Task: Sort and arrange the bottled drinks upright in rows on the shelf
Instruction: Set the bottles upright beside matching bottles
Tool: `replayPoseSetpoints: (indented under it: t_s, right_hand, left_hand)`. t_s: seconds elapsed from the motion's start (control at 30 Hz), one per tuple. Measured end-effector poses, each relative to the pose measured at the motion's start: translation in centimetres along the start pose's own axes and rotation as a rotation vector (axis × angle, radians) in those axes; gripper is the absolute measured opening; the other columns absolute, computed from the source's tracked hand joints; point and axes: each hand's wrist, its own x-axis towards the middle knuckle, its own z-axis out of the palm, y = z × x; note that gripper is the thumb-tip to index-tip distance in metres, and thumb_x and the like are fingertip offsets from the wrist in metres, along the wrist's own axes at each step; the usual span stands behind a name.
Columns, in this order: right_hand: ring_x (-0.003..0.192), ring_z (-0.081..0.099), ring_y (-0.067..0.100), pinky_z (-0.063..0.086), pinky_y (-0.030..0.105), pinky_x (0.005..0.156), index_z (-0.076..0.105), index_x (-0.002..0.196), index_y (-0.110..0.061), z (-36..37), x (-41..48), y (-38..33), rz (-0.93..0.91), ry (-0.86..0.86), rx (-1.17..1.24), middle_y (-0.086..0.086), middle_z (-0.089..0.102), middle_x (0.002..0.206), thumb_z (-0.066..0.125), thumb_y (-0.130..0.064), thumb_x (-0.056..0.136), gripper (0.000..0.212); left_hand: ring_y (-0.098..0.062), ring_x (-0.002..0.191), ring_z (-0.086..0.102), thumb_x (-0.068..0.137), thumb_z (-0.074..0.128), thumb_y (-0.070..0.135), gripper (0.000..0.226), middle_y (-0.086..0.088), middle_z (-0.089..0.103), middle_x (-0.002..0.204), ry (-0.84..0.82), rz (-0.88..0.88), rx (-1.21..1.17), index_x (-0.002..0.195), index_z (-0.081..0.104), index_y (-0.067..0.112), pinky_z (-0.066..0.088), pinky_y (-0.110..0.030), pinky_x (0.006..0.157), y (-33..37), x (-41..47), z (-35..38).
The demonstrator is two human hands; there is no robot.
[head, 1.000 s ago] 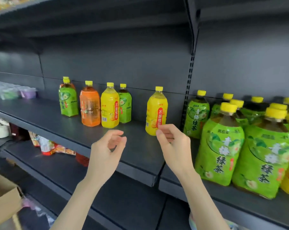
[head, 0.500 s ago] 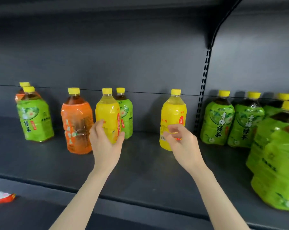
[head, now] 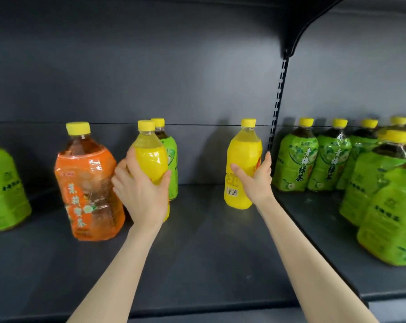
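Two yellow bottles with yellow caps stand upright on the dark grey shelf (head: 209, 248). My left hand (head: 142, 190) wraps around the left yellow bottle (head: 150, 157), which stands just in front of a small green bottle (head: 170, 157). My right hand (head: 255, 178) grips the right yellow bottle (head: 244, 159) from its right side, near the shelf's divider. A large orange tea bottle (head: 89, 183) stands upright just left of my left hand.
A big green bottle (head: 3, 190) is at the far left edge. On the adjoining right shelf section stand several green tea bottles (head: 295, 159), the nearest large ones (head: 391, 213) close to the front. A slotted upright post (head: 278, 96) and bracket separate the sections.
Both hands have reached forward and closed on the two yellow bottles; earlier they were empty in front of the shelf. The camera has moved closer to the shelf.
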Motion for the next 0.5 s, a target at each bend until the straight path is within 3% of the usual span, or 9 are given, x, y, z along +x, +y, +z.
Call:
replayPoseSetpoints:
  t_s: [0.13, 0.3, 0.5]
  right_hand:
    - [0.131, 0.038, 0.037, 0.038, 0.055, 0.105, 0.017, 0.149, -0.009, 0.0, 0.4, 0.2, 0.027, -0.01, -0.076, 0.016, 0.032, 0.146, 0.075, -0.045, 0.078, 0.098]
    - [0.118, 0.049, 0.038, 0.045, 0.054, 0.096, 0.027, 0.141, -0.01, -0.9, -2.3, -0.8, -0.004, -0.007, -0.279, 0.012, 0.04, 0.134, 0.074, -0.059, 0.072, 0.097]
    - [0.121, 0.043, 0.03, 0.041, 0.054, 0.1, 0.031, 0.139, -0.02, -2.2, -8.7, -2.1, -0.017, -0.003, -0.397, 0.003, 0.038, 0.126, 0.059, -0.089, 0.048, 0.117]
  left_hand:
    - [-0.037, 0.113, 0.046, 0.067, 0.083, 0.033, 0.086, -0.019, 0.051, 0.127, -0.053, -0.009, -0.088, 0.137, 0.039, 0.012, 0.035, -0.044, 0.094, 0.0, 0.1, -0.7]
    - [-0.023, 0.116, 0.05, 0.063, 0.086, 0.037, 0.086, -0.002, 0.053, 0.128, -0.166, -0.016, -0.301, 0.135, 0.039, 0.024, 0.046, -0.044, 0.094, 0.0, -0.4, -2.3]
    - [0.003, 0.11, 0.057, 0.059, 0.085, 0.037, 0.082, 0.019, 0.062, 0.118, -0.46, 0.02, -0.714, 0.127, 0.04, 0.045, 0.048, -0.008, 0.079, -1.2, -1.5, -6.1]
